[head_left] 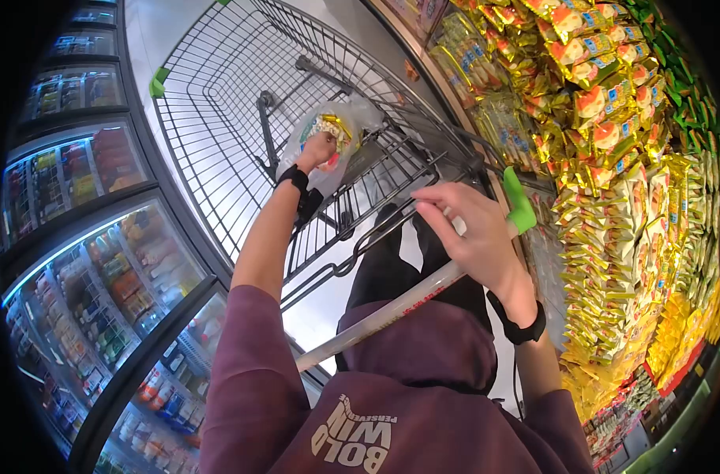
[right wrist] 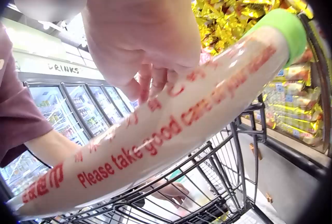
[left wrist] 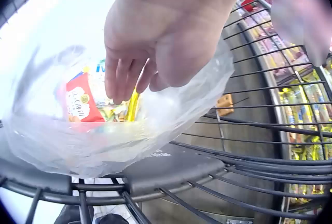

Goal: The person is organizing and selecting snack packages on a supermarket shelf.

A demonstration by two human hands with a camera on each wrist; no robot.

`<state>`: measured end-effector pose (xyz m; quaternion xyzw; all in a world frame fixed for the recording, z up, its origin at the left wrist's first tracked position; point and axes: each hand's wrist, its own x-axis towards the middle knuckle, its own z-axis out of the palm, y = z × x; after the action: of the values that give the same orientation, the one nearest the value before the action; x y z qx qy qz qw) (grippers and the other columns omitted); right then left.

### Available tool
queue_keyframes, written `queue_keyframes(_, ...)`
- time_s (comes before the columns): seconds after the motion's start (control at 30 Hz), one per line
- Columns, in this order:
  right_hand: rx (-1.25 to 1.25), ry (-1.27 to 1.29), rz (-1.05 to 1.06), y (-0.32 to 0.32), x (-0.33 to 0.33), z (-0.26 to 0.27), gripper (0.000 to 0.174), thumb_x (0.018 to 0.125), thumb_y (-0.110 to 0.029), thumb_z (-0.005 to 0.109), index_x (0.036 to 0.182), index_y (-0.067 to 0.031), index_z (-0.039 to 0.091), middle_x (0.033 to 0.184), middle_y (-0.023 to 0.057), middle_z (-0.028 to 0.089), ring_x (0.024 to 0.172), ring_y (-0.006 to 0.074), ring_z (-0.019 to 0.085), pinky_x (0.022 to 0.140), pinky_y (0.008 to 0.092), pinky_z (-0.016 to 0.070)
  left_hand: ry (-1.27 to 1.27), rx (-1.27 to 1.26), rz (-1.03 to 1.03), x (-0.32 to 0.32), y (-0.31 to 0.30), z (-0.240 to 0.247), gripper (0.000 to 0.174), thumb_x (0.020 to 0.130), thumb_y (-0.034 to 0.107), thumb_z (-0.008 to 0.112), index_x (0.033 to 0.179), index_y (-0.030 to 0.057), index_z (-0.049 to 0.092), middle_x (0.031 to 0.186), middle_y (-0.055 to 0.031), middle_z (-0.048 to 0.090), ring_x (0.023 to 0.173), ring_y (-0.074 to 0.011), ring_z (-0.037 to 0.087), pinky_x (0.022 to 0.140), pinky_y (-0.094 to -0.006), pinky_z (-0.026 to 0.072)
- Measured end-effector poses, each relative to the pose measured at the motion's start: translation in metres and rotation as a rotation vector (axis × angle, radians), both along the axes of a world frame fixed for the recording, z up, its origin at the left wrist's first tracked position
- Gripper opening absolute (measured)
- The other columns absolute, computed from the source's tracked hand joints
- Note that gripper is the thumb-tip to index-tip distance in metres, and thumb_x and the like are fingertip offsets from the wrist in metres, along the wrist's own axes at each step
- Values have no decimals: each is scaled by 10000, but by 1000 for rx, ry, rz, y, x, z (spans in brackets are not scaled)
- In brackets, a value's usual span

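In the head view a clear plastic bag (head_left: 340,170) of snack packs lies in the cart's basket. My left hand (head_left: 319,150) reaches into its mouth. The left wrist view shows that hand (left wrist: 155,42) with fingers pointing down over a red and white pack (left wrist: 82,99) and a yellow-edged one (left wrist: 133,105); whether the fingertips touch or grip a pack, I cannot tell. My right hand (head_left: 474,237) is above the cart's handle (head_left: 407,304), its fingers loosely bent with nothing seen between them. From the right wrist, this hand (right wrist: 145,37) appears just behind the printed handle (right wrist: 155,136).
The wire cart (head_left: 218,103) stands ahead of my legs. Glass-door fridges (head_left: 99,292) line the left side. Hanging and stacked snack packs (head_left: 613,229) fill the shelves close on the right. The cart has green corner pieces (head_left: 518,201).
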<state>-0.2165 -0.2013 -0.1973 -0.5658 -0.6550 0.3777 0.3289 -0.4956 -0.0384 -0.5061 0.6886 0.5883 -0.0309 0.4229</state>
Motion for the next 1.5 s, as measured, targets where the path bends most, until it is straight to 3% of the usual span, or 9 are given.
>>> queue_keyframes(0.2,55,-417,161,-1,-37,-36,276,889,-256,699,1055,-37,673,1090,68,668,1062,229,562,884,381,409,55,-17,130,5,17,-56,482,906,326,579,1257,-2,623,1135,-264,688,1095,-365,664,989,-396,488)
queue_keyframes(0.37,-69,-313,105,7,-34,-32,282,890,-248,704,1087,-50,664,1076,54,669,1047,228,558,857,388,420,110,-19,230,18,36,-87,519,901,314,611,1318,9,571,1136,-241,692,1118,-355,655,983,-406,488)
queue_keyframes(0.6,-59,-265,-52,8,-38,-42,163,856,-142,733,983,-69,664,978,12,673,889,208,601,780,362,451,192,214,168,21,44,-107,272,868,279,599,966,68,740,914,-218,723,918,-384,698,805,-467,544)
queue_keyframes(0.93,126,-390,-185,10,-37,-36,127,808,-90,749,898,-115,663,827,-19,643,811,185,573,766,350,386,-30,365,224,-6,35,-119,236,834,227,639,898,10,709,820,-200,705,773,-334,695,715,-426,525)
queue_keyframes(1.07,162,-368,-201,6,-38,-41,112,814,-96,743,893,-110,665,842,3,648,879,215,576,845,382,400,-172,238,264,-11,16,-47,245,855,239,655,857,-2,696,763,-132,706,695,-210,691,662,-364,521)
queue_keyframes(1.17,171,-375,-197,6,-39,-36,72,830,-112,731,864,-106,668,841,21,649,906,223,578,879,389,406,-129,138,307,-13,0,-5,233,872,215,643,897,-11,693,798,-125,729,671,-223,705,662,-332,537)
queue_keyframes(1.23,195,-349,-194,5,-38,-40,58,837,-116,724,859,-103,672,839,25,651,905,222,580,882,388,406,-142,110,326,-4,-16,59,208,830,196,638,880,5,704,879,-208,732,792,-327,719,785,-382,542)
queue_keyframes(1.37,238,-301,-203,4,-37,-39,59,842,-116,718,870,-83,677,844,33,667,908,230,585,885,384,407,-451,95,425,-10,-40,125,132,900,109,616,908,-19,647,877,-160,739,777,-203,715,740,-330,540)
queue_keyframes(1.5,198,-261,-155,3,-36,-34,186,862,-163,724,1005,-59,669,950,75,670,973,254,576,901,390,401,-618,135,479,-18,-64,210,117,979,102,554,906,10,567,1014,-141,684,986,-222,706,798,-322,564)
